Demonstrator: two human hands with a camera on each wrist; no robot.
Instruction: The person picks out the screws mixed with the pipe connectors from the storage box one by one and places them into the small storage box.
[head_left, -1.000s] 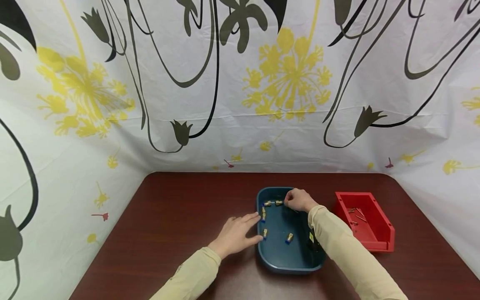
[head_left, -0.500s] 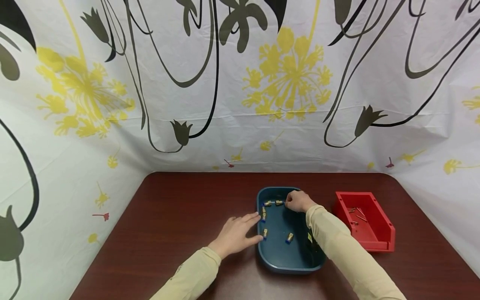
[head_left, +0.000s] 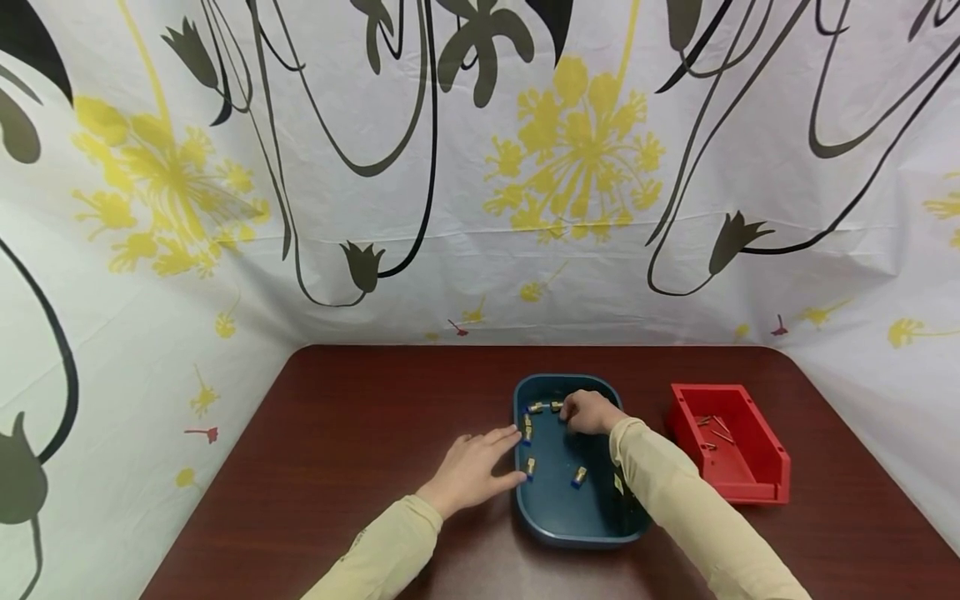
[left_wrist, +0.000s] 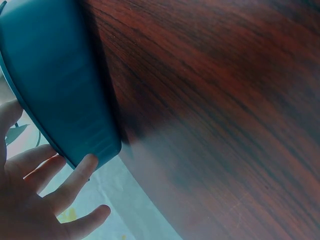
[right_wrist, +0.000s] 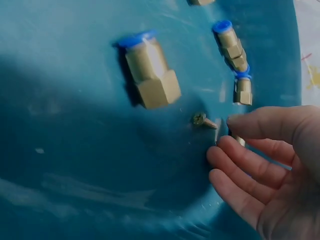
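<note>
My left hand (head_left: 472,468) has its fingers spread, fingertips at the left rim of the blue bin (head_left: 570,539). In the left wrist view the fingers reach along the bin's outer wall (left_wrist: 65,90). My right hand (head_left: 592,412) is inside the bin near its back, fingers bent down. In the right wrist view, the thumb and fingertips stand slightly apart beside a small screw (right_wrist: 202,120) on the bin floor. A brass fitting partly shows behind these fingers. Several brass push-in fittings with blue collars, one nearby (right_wrist: 155,75), lie about the bin.
To the right stands a red open-front bin (head_left: 765,492) with several small thin metal pieces (head_left: 722,429) in it. The brown table (head_left: 360,433) runs back to a white patterned cloth (head_left: 420,208).
My right hand has shifted a little left and nearer inside the bin, towards the fittings at the back. The left hand has stayed at the rim.
</note>
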